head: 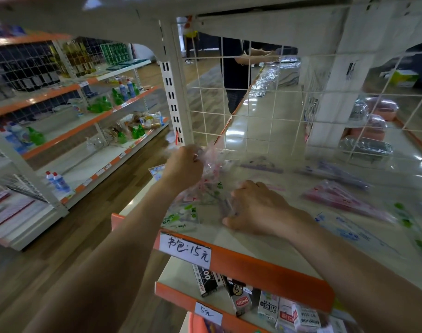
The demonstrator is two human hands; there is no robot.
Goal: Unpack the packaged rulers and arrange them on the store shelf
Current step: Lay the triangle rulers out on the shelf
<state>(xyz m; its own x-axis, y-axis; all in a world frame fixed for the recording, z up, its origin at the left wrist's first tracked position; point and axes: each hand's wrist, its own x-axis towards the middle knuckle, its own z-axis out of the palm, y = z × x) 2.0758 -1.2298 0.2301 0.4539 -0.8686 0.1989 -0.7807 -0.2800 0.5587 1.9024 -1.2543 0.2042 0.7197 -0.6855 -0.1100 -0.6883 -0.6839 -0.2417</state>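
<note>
A ruler pack [208, 186] is gripped at its crumpled top by the left hand [183, 164]. Its lower end is clutched against the shelf [265, 267] by the right hand [258, 207].

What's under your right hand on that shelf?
The right hand grips a clear plastic packet with green print, lying on the shelf. The left hand grips crumpled plastic. Slim blurred pieces show by the fingers; anything beneath the palm is covered.
</note>
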